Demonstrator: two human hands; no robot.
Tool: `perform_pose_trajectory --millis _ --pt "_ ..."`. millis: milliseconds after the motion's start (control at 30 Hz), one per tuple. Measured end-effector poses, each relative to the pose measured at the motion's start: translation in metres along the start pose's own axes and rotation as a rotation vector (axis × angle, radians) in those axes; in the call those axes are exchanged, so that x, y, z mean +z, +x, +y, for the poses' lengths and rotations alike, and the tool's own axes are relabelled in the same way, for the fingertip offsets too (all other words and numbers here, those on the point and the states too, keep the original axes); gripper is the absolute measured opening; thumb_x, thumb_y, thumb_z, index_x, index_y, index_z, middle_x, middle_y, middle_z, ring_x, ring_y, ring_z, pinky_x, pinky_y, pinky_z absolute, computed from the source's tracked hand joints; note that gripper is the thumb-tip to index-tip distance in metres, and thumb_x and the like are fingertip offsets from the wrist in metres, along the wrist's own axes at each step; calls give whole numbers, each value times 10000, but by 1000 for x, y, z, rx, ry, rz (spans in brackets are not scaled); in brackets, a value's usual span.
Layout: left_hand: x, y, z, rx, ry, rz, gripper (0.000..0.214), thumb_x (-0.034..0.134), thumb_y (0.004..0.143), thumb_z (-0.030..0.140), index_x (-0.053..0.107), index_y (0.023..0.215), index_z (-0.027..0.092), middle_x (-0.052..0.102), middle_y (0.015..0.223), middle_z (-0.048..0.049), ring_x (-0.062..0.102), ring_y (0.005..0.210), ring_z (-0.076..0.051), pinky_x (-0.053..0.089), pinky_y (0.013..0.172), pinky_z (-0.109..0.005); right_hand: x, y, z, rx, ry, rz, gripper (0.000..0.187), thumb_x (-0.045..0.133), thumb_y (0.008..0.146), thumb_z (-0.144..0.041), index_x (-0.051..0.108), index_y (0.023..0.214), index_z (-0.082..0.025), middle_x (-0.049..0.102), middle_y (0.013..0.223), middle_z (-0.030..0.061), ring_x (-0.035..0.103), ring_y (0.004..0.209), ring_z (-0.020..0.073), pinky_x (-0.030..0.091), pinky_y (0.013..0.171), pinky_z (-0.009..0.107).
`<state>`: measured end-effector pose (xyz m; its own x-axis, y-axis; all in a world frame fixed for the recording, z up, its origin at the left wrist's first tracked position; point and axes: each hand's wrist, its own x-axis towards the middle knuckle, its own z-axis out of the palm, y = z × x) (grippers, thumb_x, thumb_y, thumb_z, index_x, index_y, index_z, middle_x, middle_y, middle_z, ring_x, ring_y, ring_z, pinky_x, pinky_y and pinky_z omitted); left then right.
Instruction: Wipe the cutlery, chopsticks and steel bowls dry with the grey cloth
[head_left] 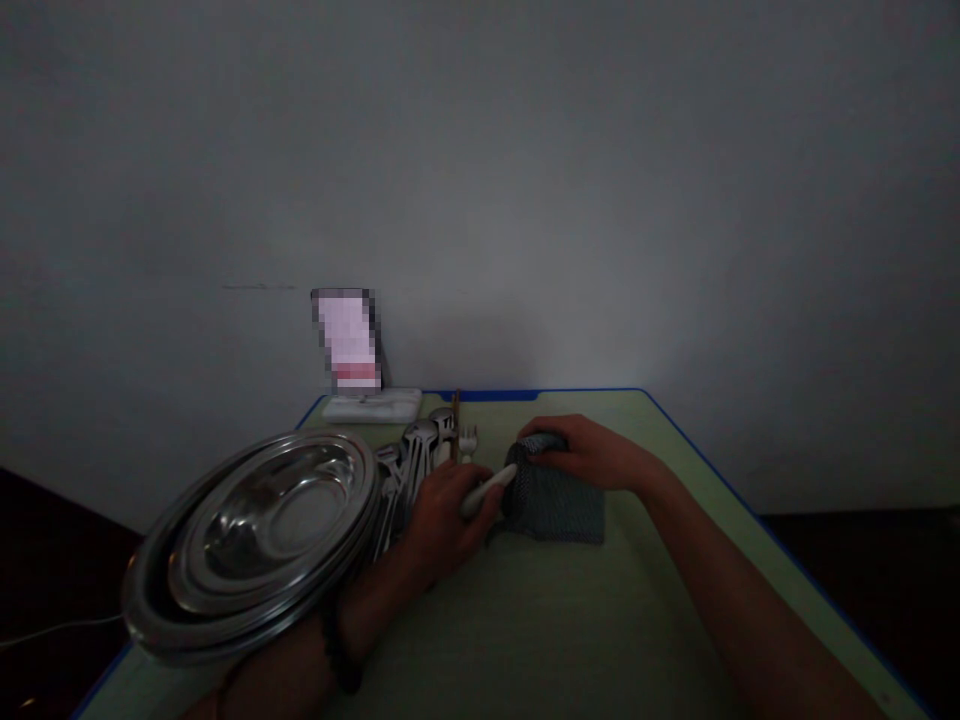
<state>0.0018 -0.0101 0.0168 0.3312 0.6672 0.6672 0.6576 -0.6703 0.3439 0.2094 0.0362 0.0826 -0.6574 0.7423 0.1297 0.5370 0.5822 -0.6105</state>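
Observation:
My left hand (450, 512) is closed around a white-handled utensil (487, 492), its pale handle slanting up to the right; what kind of utensil it is I cannot make out. Just right of it, my right hand (592, 448) grips the upper part of a dark grey patterned cloth (568, 512). Part of this cloth is bunched against the handle's tip, and the rest spreads over the table below my right hand. A small fork (468, 440) lies beyond my left hand.
Stacked metal basins (247, 598) cover the table's left side. Several spoons and other cutlery (421, 432) lie beside them, along with wooden chopsticks (456, 405). At the back, a phone (349, 340) leans upright above a white marbled block (373, 406). The green table (570, 630) has a blue edge near the wall.

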Motion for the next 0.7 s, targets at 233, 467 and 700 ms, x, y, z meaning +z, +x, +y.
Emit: perform_pose_trajectory --millis 233,467,700 --pt "2 -2 -2 -7 2 7 162 488 840 263 600 807 150 619 664 -36 559 623 -159 445 555 -275 0 0 2 -9 -4 5 205 498 824 -205 613 993 -191 667 940 28 595 855 147 426 761 266" --pt "2 -2 -1 -9 17 -6 184 475 847 281 603 810 154 627 668 -40 564 627 -168 448 559 -287 0 0 2 -3 -13 1 194 512 817 -227 618 974 -188 666 924 29 592 842 151 425 755 272" --pt "1 0 0 -14 13 -9 170 478 841 269 599 799 156 630 669 -37 571 638 -168 456 569 -285 0 0 1 5 -13 0 191 510 815 -220 618 969 -187 664 918 28 587 839 150 420 750 270"
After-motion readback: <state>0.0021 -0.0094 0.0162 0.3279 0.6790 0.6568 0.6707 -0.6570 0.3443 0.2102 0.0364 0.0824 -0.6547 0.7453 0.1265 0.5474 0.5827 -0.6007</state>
